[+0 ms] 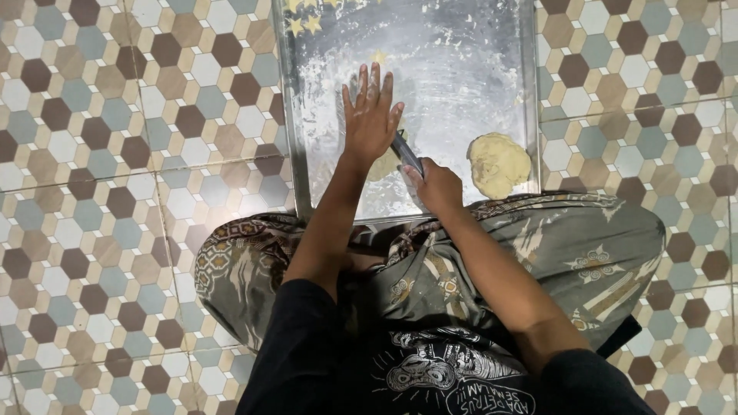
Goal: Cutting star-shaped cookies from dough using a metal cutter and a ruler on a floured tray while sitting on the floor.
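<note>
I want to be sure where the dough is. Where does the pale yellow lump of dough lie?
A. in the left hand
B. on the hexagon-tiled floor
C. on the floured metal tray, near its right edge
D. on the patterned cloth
C: the pale yellow lump of dough lies on the floured metal tray near its right edge, apart from both hands.

Hexagon-tiled floor, floured metal tray lying directly on it

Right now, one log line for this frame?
left hand: flat on rolling pin | right hand: grips pin end | dough ball: apart, right | tray: floured
</note>
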